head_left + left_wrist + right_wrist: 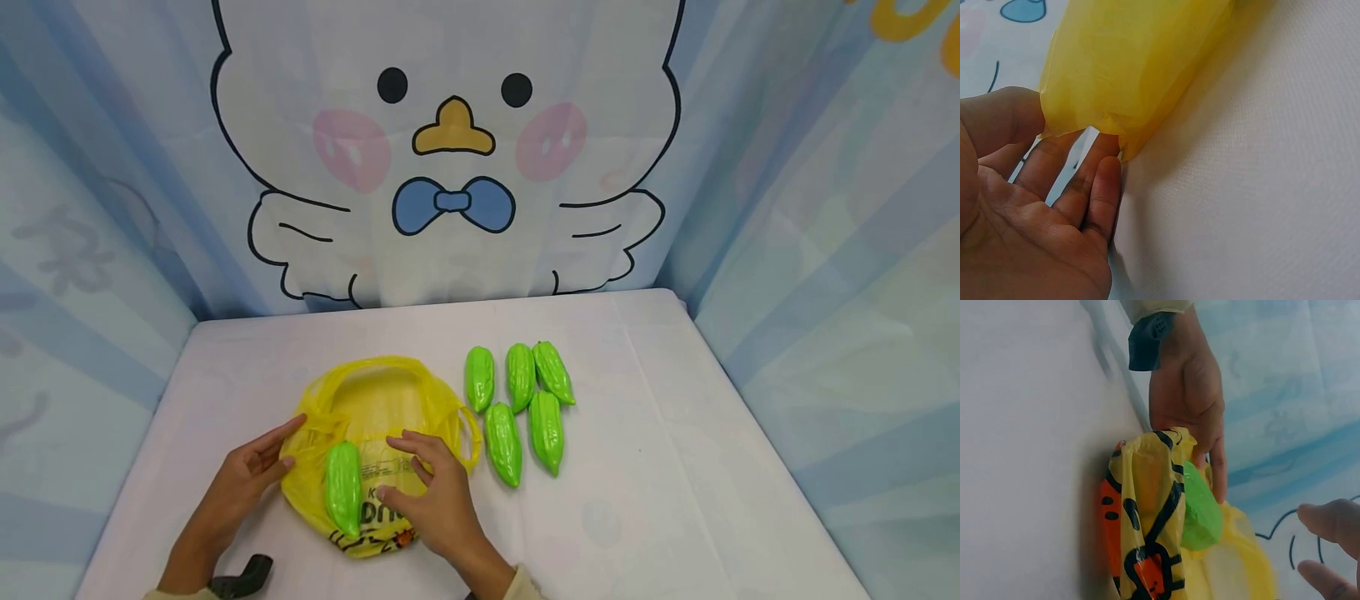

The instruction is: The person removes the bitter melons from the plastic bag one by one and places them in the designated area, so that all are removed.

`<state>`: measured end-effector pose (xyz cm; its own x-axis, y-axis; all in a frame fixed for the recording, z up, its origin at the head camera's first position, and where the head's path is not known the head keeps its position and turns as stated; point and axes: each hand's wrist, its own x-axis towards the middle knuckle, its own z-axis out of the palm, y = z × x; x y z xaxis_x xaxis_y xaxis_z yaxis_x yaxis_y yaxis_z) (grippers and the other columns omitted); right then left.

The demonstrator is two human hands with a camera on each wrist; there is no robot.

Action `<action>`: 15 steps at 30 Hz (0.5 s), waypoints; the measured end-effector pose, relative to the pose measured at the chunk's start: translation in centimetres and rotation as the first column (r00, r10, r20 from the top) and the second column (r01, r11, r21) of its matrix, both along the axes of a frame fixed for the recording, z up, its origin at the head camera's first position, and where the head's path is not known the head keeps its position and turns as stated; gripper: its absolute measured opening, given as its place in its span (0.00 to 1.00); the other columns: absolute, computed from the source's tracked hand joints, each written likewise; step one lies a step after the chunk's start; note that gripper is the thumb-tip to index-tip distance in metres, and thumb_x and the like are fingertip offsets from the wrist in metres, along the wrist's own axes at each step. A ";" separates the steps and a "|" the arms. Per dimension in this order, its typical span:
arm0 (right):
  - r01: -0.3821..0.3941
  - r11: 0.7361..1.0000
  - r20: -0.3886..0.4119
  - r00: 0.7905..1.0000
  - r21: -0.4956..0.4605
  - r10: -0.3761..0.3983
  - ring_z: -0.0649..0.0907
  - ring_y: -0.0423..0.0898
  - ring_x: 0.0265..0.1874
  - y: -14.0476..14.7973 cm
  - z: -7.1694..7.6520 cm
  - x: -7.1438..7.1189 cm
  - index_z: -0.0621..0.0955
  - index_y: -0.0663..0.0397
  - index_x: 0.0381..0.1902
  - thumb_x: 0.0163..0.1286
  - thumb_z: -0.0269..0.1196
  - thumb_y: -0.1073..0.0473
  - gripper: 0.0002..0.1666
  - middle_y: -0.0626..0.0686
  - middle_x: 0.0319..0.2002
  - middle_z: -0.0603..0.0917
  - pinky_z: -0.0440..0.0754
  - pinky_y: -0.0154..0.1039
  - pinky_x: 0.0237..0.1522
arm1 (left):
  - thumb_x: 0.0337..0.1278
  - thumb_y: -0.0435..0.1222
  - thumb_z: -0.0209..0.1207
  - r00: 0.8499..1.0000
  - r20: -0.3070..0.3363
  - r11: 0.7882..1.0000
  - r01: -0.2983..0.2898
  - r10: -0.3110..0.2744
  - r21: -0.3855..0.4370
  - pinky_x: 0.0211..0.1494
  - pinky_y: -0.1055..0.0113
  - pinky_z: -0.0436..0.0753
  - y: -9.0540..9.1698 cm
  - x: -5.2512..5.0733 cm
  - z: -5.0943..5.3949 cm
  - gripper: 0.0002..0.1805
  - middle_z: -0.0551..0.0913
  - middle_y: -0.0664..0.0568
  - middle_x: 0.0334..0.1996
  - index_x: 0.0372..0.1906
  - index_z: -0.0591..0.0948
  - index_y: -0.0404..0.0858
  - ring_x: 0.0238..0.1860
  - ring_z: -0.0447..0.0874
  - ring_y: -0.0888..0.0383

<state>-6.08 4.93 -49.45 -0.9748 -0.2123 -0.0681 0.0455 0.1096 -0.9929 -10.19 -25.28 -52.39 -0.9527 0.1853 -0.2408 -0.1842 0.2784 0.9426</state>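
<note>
A yellow plastic bag (pixel 378 396) with black print lies spread on the left part of the table. One shiny green ridged gourd (pixel 343 489) lies at the bag; the right wrist view shows this gourd (pixel 1200 509) partly behind the bag's printed wall. At the bag's left edge is my left hand (pixel 251 471), its thumb and fingers holding the plastic in the left wrist view. Over the bag's right side hovers my right hand (pixel 442 500), thumb and index finger apart, nothing between them.
Several more green gourds (pixel 504 444) lie grouped to the right of the bag, near its handle loop (pixel 474 433). The white table (pixel 660 492) meets a printed curtain (pixel 457 267) at its back edge, with fabric on both sides.
</note>
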 end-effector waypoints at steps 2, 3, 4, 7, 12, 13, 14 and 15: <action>-0.013 1.000 0.015 1.000 0.003 0.013 0.70 0.51 0.78 -0.4 -0.2 0.1 0.82 0.32 0.67 0.66 0.76 0.61 0.34 0.53 0.75 0.72 0.72 0.51 0.77 | 0.79 0.46 0.60 1.000 -0.002 1.000 0.000 0.000 0.001 0.61 0.90 0.72 0.0 0.0 0.0 0.39 0.55 0.41 0.86 0.84 0.60 0.39 0.61 0.63 0.95; -0.018 1.000 0.022 1.000 0.007 0.018 0.70 0.51 0.78 -0.7 -0.3 0.1 0.82 0.32 0.67 0.66 0.76 0.61 0.34 0.52 0.75 0.73 0.72 0.51 0.77 | 0.79 0.46 0.60 1.000 -0.001 1.000 -0.001 0.001 0.001 0.61 0.90 0.72 0.0 0.0 0.1 0.39 0.55 0.41 0.86 0.84 0.60 0.39 0.61 0.63 0.95; -0.025 1.000 0.026 0.999 0.012 0.024 0.71 0.51 0.77 -0.9 -0.4 0.1 0.82 0.33 0.67 0.65 0.77 0.61 0.34 0.52 0.74 0.73 0.72 0.51 0.77 | 0.78 0.46 0.60 1.000 0.004 1.000 -0.003 0.003 0.002 0.61 0.90 0.72 0.0 0.0 0.1 0.39 0.55 0.42 0.85 0.84 0.61 0.39 0.61 0.63 0.95; -0.043 0.999 0.038 0.998 0.025 0.042 0.71 0.51 0.77 -1.5 -0.7 0.2 0.83 0.36 0.67 0.65 0.77 0.60 0.34 0.50 0.73 0.74 0.74 0.50 0.76 | 0.77 0.47 0.61 1.000 0.015 1.000 -0.006 0.006 -0.002 0.61 0.90 0.72 0.1 0.1 0.2 0.40 0.55 0.42 0.85 0.84 0.60 0.39 0.61 0.63 0.95; -0.066 0.998 0.061 0.996 0.021 0.065 0.72 0.50 0.76 -2.3 -1.1 0.2 0.83 0.39 0.67 0.63 0.78 0.60 0.34 0.51 0.73 0.74 0.75 0.48 0.76 | 0.77 0.48 0.61 0.999 0.036 1.000 -0.016 0.016 -0.011 0.61 0.90 0.72 0.1 0.1 0.3 0.41 0.55 0.44 0.85 0.84 0.60 0.39 0.61 0.62 0.95; -0.070 0.997 0.060 0.996 0.026 0.069 0.72 0.50 0.76 -2.4 -1.1 0.1 0.83 0.38 0.67 0.63 0.78 0.60 0.34 0.51 0.72 0.74 0.75 0.48 0.76 | 0.77 0.49 0.61 0.999 0.040 1.000 -0.018 0.018 -0.014 0.61 0.90 0.72 0.1 0.1 0.3 0.41 0.55 0.44 0.85 0.84 0.60 0.39 0.61 0.62 0.95; -0.074 0.997 0.058 0.996 0.035 0.072 0.73 0.50 0.75 -2.5 -1.2 0.1 0.84 0.37 0.67 0.63 0.78 0.60 0.34 0.51 0.72 0.75 0.76 0.47 0.75 | 0.77 0.49 0.61 0.999 0.042 1.000 -0.019 0.020 -0.018 0.61 0.90 0.72 0.1 0.1 0.3 0.41 0.55 0.45 0.85 0.84 0.61 0.39 0.61 0.62 0.95; -0.077 0.996 0.056 0.996 0.045 0.074 0.73 0.49 0.75 -2.7 -1.2 0.1 0.84 0.36 0.67 0.63 0.79 0.59 0.34 0.50 0.72 0.75 0.76 0.47 0.75 | 0.77 0.49 0.61 0.999 0.044 1.000 -0.020 0.021 -0.023 0.61 0.90 0.72 0.1 0.1 0.3 0.41 0.55 0.45 0.85 0.84 0.61 0.39 0.61 0.62 0.95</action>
